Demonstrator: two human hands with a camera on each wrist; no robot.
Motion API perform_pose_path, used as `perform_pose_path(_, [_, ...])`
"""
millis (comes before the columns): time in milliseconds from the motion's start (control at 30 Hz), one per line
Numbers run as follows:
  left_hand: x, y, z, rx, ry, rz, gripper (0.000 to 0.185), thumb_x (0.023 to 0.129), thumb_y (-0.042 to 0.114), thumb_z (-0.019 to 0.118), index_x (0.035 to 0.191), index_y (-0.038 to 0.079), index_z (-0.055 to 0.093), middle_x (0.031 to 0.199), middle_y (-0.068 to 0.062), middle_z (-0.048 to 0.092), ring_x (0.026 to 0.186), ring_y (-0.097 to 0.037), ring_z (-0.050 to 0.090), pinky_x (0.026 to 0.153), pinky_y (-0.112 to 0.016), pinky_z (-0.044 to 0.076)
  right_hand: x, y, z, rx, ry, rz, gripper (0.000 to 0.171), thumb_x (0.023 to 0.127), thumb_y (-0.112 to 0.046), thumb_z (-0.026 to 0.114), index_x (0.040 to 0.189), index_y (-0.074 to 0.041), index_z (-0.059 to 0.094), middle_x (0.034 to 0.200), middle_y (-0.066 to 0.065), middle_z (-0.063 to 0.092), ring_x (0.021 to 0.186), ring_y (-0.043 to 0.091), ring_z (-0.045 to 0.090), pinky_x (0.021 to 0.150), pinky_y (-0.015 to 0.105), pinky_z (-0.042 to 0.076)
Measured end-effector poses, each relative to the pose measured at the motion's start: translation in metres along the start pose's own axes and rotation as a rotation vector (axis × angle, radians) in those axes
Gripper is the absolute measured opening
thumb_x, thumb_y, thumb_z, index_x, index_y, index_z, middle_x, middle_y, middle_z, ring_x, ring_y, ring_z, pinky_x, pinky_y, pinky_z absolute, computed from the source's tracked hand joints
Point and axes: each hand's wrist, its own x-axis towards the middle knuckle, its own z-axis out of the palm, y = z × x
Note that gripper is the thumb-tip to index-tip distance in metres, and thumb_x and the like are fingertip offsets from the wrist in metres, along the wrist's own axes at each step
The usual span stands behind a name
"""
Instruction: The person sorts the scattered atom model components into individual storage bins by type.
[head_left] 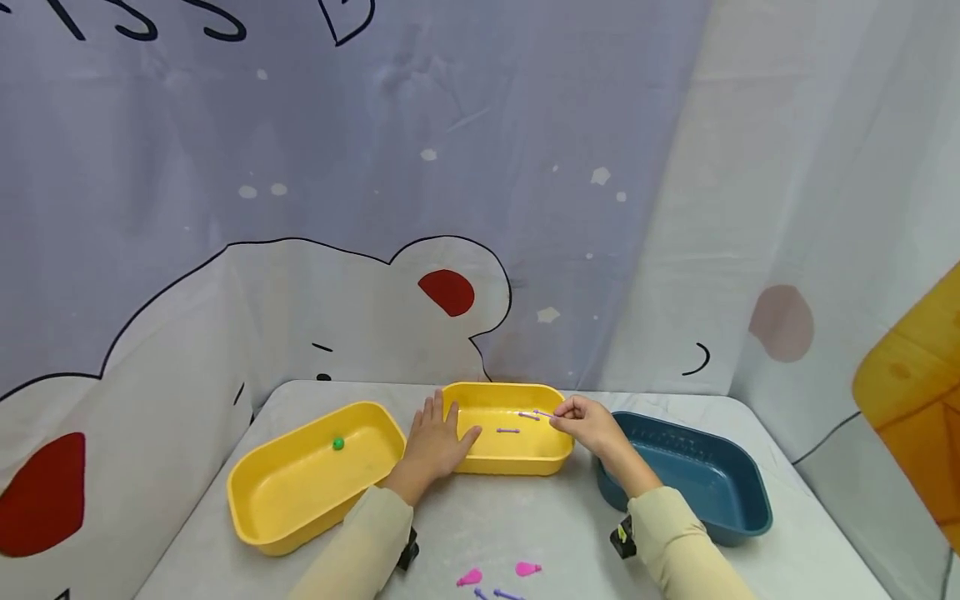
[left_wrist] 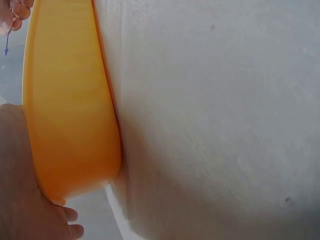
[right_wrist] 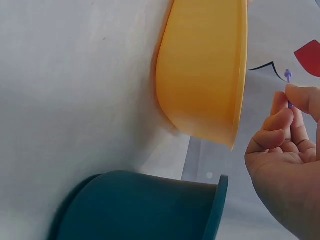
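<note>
One slim purple plastic rod point(head_left: 543, 413), right of centre in the head view, is pinched by the right hand point(head_left: 590, 425); the left hand point(head_left: 435, 443), fingers straight and spread, touches an oblong yellow plastic tray point(head_left: 516, 464). The left-wrist view shows the rod upper left, the right-wrist view its knobbed tip point(right_wrist: 288, 74) upper right.

Curtained-off booth: cartoon-print cloth point(head_left: 525, 167) hung around pale table point(head_left: 555, 517).

Purple stick point(right_wrist: 288, 74), yellow tray point(head_left: 512, 465)
</note>
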Motion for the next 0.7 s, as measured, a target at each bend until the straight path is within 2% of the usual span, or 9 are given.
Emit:
perform_pose_path(200, [0.001, 0.002, 0.001, 0.002, -0.006, 0.003, 0.083, 0.102, 0.066, 0.033, 0.16, 0.006, 0.029, 0.169, -0.021, 0.004, 0.156, -0.039, 0.007, 0.125, -0.053, 0.009, 0.008, -0.003, 0.001, -0.016, 0.02, 0.008, 0.015, 0.092, -0.019, 0.075, 0.099, -0.008, 0.067, 0.086, 0.003, 0.065, 0.082, 0.02, 0.057, 0.073, 0.03, 0.047])
perform_pose_path(433, [0.0, 0.003, 0.002, -0.008, -0.009, 0.001, 0.081, 0.102, 0.063, 0.036, 0.159, 0.005, 0.03, 0.169, -0.022, 0.004, 0.156, -0.039, 0.007, 0.125, -0.054, 0.009, 0.016, -0.004, 0.004, -0.013, 0.04, 0.014, 0.016, 0.091, -0.019, 0.076, 0.098, -0.007, 0.067, 0.091, 0.005, 0.067, 0.085, 0.02, 0.058, 0.073, 0.029, 0.048])
perform_pose_path(700, [0.0, 0.001, 0.0, -0.005, -0.015, -0.012, 0.084, 0.101, 0.066, 0.033, 0.16, 0.006, 0.029, 0.169, -0.02, 0.002, 0.156, -0.038, 0.006, 0.125, -0.053, 0.008, 0.022, -0.004, 0.007, -0.015, 0.071, 0.034, 0.019, 0.091, -0.02, 0.076, 0.102, -0.008, 0.066, 0.094, 0.006, 0.066, 0.088, 0.022, 0.059, 0.078, 0.031, 0.05])
